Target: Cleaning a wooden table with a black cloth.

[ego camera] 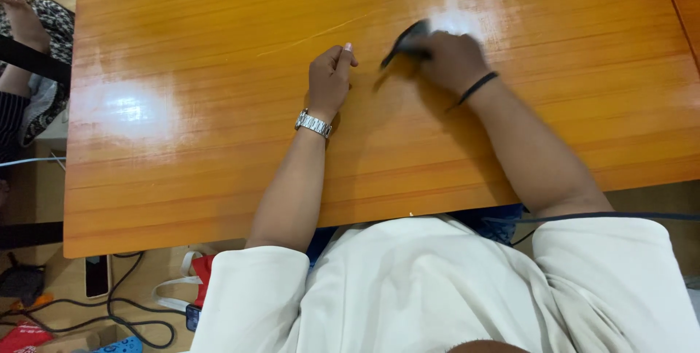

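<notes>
While my left fingers [337,57] rest curled empty, right fingers [426,50] pinch a thin dark strap [402,41] mid-length — light, limp, probably slippery on the desk [219,68].

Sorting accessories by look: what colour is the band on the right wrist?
Black; a thin band circling the right wrist, clearest in the head view.

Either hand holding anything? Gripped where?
The right hand holds a thin dark object by its near end; motion blur hides what it is. The left hand is curled on the wooden table, with nothing visibly held.
</notes>
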